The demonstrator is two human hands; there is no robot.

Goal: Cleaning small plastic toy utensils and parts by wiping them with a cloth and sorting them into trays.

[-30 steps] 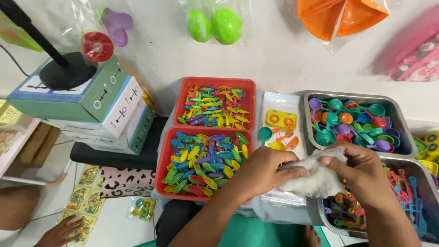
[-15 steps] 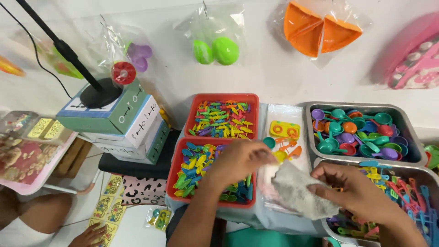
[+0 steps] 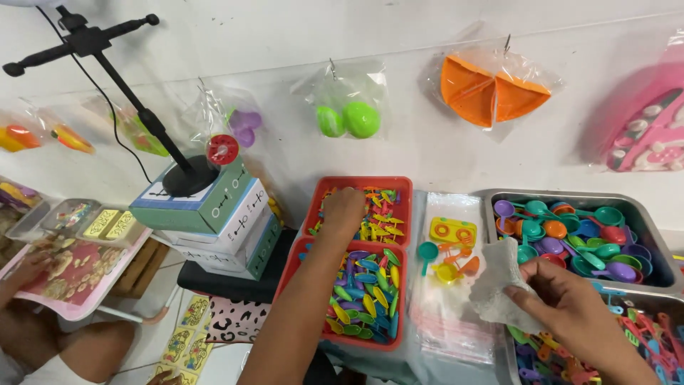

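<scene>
We see white wall (image 3: 299,36) across back, evenly lit – daylight-like, soft shadows. Clear plastic bags hang from hooks: green balls (image 3: 348,120), orange trays (image 3: 493,89), pink toy set (image 3: 648,132) at right edge. Black stand (image 3: 117,85) with crossbar rises from stacked cardboard boxes (image 3: 214,214) on small black stool (image 3: 228,281). Below left we note pale floor (image 3: 146,335) – sticker sheets (image 3: 187,331) lying on it, wooden crate (image 3: 139,269) beside.

Glossy plastic spoons (image 3: 570,232) fill a dull metal tray (image 3: 645,221).
</scene>
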